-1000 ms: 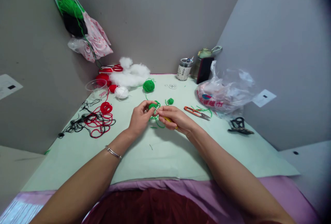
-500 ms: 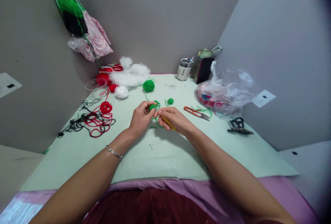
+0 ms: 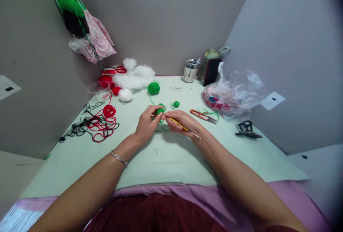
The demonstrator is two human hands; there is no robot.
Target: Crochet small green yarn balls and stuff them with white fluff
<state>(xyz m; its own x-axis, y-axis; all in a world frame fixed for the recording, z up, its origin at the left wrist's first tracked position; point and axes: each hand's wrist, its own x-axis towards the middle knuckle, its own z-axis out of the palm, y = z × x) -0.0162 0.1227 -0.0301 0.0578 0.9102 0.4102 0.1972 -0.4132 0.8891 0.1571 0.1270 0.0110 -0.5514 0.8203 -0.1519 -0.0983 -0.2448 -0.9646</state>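
Note:
At the middle of the table, my left hand [image 3: 147,123] pinches a small green yarn piece [image 3: 160,110] between thumb and fingers. Close beside it on the right, my right hand [image 3: 179,122] grips a yellow-handled crochet hook [image 3: 180,124], whose metal rear end points down toward my wrist. The hook's front tip is hidden at the fingertips, which meet the left thumb. A green yarn ball [image 3: 153,88] lies behind my left hand, with a strand running down to the piece. Loose green yarn hangs below the fingers. A smaller green bundle [image 3: 175,104] lies just behind my right hand.
Orange thread snips [image 3: 204,116] lie to the right, before a plastic bag [image 3: 230,94]. A black claw clip [image 3: 248,130] rests farther right. Tangled black and red yarn [image 3: 93,125], a clear cup [image 3: 99,91] and white stuffing [image 3: 135,76] occupy the left. A pen can [image 3: 190,71] stands behind.
The crochet hook has turned in my right hand, and its rear metal end now shows clearly over the wrist. My left hand still holds the green piece, which is slightly shifted.

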